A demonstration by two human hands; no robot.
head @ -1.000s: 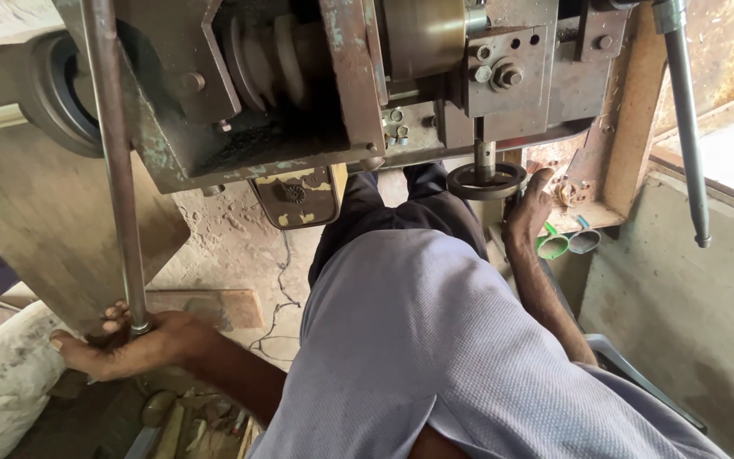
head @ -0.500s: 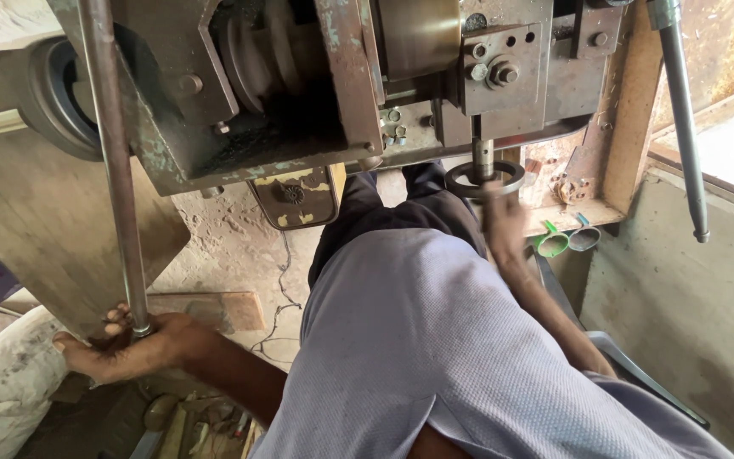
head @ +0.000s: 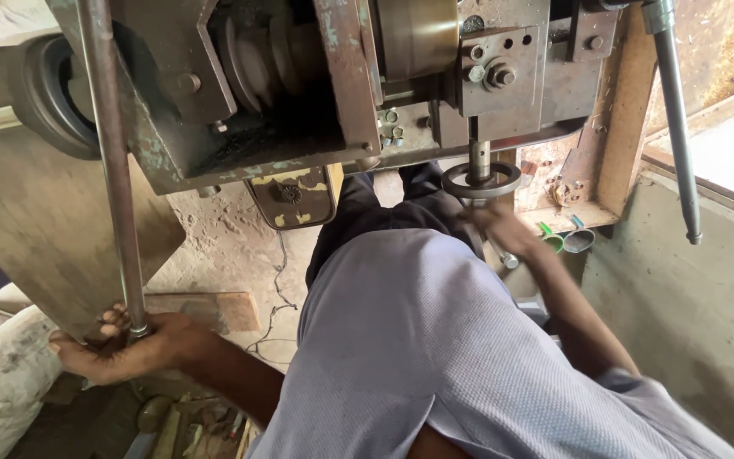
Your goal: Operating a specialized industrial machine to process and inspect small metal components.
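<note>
My left hand (head: 121, 344) is closed around the bottom end of a long steel lever rod (head: 116, 195) that rises along the left side of a heavy, worn metal press machine (head: 299, 85). My right hand (head: 499, 225) is blurred just below a dark round metal ring (head: 482, 180) hanging on the machine's short vertical spindle (head: 479, 157). The fingers reach the ring's lower edge, but whether they grip it is unclear. My lilac shirt (head: 435, 357) fills the lower middle of the view.
A second long lever (head: 677, 127) hangs at the right. Green and grey cups (head: 564, 240) sit on a ledge beside a wooden frame (head: 626, 110). A white sack (head: 2, 382), a wooden board (head: 214, 310) and loose tools (head: 197, 416) lie on the floor.
My right hand has moved left from beside the ring to just under it. My left hand has stayed on the rod's lower end.
</note>
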